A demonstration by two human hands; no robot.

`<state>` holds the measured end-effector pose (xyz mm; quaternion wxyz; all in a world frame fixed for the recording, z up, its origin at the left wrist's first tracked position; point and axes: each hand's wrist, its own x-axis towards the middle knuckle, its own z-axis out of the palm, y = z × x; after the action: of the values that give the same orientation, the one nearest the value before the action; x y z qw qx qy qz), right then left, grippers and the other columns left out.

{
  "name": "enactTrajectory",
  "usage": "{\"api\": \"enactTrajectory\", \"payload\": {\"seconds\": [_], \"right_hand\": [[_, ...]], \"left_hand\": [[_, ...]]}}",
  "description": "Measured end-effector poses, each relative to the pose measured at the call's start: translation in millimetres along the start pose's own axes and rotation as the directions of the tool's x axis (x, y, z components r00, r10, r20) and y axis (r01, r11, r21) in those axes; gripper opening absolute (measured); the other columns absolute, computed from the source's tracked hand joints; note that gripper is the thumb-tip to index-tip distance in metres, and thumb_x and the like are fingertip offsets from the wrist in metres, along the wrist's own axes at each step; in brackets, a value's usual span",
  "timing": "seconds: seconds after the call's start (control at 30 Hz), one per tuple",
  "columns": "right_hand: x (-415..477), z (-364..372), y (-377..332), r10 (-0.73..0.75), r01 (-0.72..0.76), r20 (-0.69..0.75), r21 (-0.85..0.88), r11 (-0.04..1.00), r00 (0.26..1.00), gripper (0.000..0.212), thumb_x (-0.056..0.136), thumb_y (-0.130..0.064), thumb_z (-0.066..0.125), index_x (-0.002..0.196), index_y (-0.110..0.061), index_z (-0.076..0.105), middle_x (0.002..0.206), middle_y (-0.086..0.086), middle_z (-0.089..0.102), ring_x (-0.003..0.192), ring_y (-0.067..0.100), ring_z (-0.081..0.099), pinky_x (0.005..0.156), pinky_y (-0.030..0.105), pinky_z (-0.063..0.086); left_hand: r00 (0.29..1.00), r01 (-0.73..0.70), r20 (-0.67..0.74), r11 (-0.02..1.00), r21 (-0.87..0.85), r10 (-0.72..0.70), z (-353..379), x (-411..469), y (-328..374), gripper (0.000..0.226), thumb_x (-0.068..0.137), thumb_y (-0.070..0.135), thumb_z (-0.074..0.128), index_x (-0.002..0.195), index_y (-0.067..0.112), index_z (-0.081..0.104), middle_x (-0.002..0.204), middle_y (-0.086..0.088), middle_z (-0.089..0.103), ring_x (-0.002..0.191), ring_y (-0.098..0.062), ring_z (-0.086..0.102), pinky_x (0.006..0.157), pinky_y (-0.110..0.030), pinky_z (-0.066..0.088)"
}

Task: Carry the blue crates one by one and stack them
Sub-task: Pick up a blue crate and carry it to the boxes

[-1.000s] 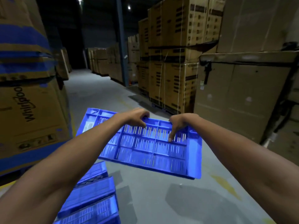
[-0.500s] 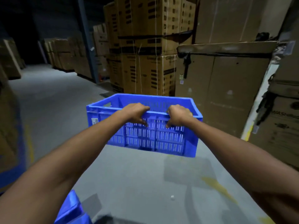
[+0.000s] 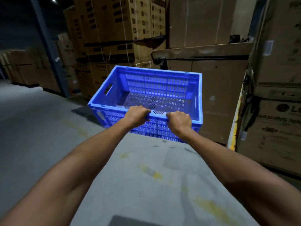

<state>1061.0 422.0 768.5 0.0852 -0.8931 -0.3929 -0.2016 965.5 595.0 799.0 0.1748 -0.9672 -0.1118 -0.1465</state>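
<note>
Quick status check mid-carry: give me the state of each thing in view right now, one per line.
Blue slotted plastic crate: upright, open side up, empty, held above the floor.
Left hand: closed over the crate's near rim.
Right hand: closed over the same rim, beside the left.
Brown cardboard boxes: stacked, closed, some strapped.
Grey concrete floor: bare, with worn yellow markings.

I see a grey concrete floor [image 3: 48, 128] with worn yellow paint marks [image 3: 153, 172] just short of the stacked cardboard boxes [image 3: 219, 95]. Those boxes stand directly on it, and more cartons [image 3: 29, 70] stand on it farther left of them.
</note>
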Motion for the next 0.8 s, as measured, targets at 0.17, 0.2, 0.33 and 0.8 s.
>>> {"api": "enactTrajectory", "payload": {"seconds": [0.17,0.2,0.33,0.8], "right_hand": [[103,36,71,0.010,-0.012,0.046,0.032,0.999,0.999,0.014,0.087,-0.022,0.061,0.100,-0.023,0.066,0.103,0.010,0.069,0.098,0.035,0.065,0.072,0.037,0.046],[121,41,85,0.011,-0.013,0.063,0.034,0.999,0.998,0.014,0.086,-0.023,0.062,0.099,-0.023,0.067,0.103,0.009,0.069,0.097,0.035,0.066,0.073,0.037,0.047],[178,71,128,0.037,-0.045,0.128,0.059,0.997,0.991,0.009,0.082,-0.028,0.067,0.087,-0.023,0.062,0.095,0.006,0.069,0.093,0.034,0.066,0.071,0.037,0.047],[384,200,207,0.120,-0.136,0.296,0.037,0.990,0.948,0.035,0.071,-0.039,0.084,0.076,-0.024,0.054,0.082,-0.001,0.064,0.087,0.028,0.065,0.063,0.035,0.042]], "left_hand": [[0.997,-0.028,0.068,0.999,-0.035,0.030,36,131,-3,0.024,0.083,0.040,0.070,0.094,0.019,0.065,0.102,-0.010,0.069,0.099,-0.035,0.064,0.072,-0.037,0.045],[0.996,-0.031,0.082,0.998,-0.047,0.035,43,155,-4,0.025,0.082,0.040,0.071,0.093,0.019,0.066,0.102,-0.010,0.069,0.099,-0.035,0.064,0.072,-0.037,0.045],[0.978,-0.066,0.193,0.995,-0.079,0.080,75,234,-2,0.034,0.078,0.044,0.075,0.099,0.018,0.069,0.103,-0.012,0.070,0.099,-0.036,0.064,0.070,-0.036,0.045],[0.917,-0.199,0.276,0.929,-0.313,0.289,226,474,-53,0.041,0.077,0.048,0.078,0.092,0.012,0.063,0.090,-0.009,0.065,0.085,-0.031,0.062,0.066,-0.039,0.047]]}}
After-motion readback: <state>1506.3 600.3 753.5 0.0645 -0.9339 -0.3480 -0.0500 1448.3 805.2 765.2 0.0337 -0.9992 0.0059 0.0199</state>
